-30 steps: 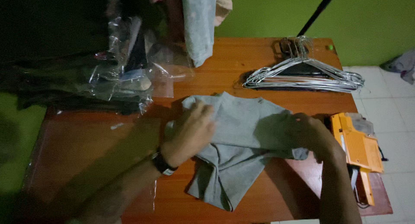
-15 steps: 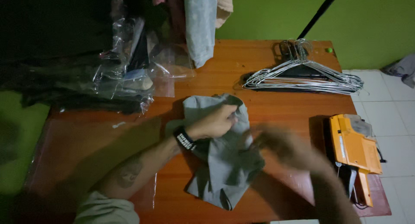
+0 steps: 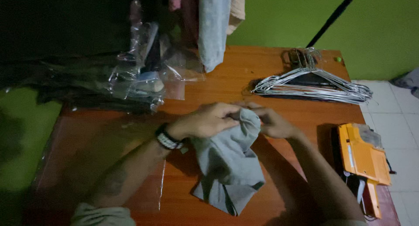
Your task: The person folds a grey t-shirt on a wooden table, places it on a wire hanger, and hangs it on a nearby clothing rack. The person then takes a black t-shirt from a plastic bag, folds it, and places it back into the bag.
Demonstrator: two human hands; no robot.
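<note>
Here the left hand (image 3: 205, 120) and right hand (image 3: 271, 121) meet, fingers closed on the bunched top of a grey garment (image 3: 229, 165), which hangs below them onto the wooden table (image 3: 109, 138). Wire hangers (image 3: 312, 84) lie beyond the right hand.

Dim, grainy picture, brightest at the right, left side sunk in shadow, edges soft.
</note>
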